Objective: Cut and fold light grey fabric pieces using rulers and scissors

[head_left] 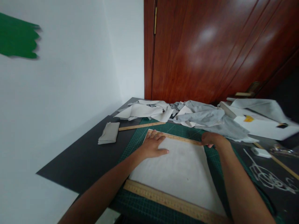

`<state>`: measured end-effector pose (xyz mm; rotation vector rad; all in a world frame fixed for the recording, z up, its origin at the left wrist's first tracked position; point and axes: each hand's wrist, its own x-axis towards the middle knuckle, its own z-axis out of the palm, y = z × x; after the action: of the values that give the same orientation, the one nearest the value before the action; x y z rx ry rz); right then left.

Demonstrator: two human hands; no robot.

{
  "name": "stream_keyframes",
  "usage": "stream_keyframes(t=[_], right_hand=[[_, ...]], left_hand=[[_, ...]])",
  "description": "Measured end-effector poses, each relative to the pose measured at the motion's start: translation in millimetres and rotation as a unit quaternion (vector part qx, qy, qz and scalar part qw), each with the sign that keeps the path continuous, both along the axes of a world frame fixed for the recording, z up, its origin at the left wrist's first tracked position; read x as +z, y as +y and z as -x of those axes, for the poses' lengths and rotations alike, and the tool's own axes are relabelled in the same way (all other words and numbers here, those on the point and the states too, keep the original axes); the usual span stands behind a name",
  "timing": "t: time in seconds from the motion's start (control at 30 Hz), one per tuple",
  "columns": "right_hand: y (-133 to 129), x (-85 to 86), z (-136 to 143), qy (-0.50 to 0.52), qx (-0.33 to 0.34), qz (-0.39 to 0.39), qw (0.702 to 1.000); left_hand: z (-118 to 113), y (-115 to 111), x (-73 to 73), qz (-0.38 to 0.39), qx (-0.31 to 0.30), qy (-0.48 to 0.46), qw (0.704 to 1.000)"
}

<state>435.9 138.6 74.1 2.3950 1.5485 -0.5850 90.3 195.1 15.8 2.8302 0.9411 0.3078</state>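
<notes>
A pale piece of fabric [177, 174] lies flat on a green cutting mat [121, 197]. Along its far edge runs a wooden ruler [181, 137]. My left hand [153, 145] rests on the fabric and the ruler's left part, palm down, its fingers and thumb spread. At the ruler's right end is my right hand [211, 139], its fingers curled in and touching the ruler there; whether they hold anything more is hidden. A second, wider wooden ruler [163, 199] lies along the near edge of the fabric.
Crumpled grey and white cloth [201, 113] is heaped at the back, beside a white box [263, 123]. To the left are a folded cloth [109, 133] and a wooden stick [140, 126]. A white cord [268, 177] and a small white object [261, 152] lie at right.
</notes>
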Motion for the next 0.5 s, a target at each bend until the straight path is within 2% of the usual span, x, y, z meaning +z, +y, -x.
stream_keyframes(t=[0.23,0.5], right_hand=[[5,-5.7,-3,0.038,-0.046,0.034,0.998],[-1,4.6,5,0.044,-0.053,0.024,0.997]], left_hand=[[1,-2,-0.4,0.001,0.015,-0.002,1.0],[-1,-1,2.6,0.02,0.014,0.001,1.0]])
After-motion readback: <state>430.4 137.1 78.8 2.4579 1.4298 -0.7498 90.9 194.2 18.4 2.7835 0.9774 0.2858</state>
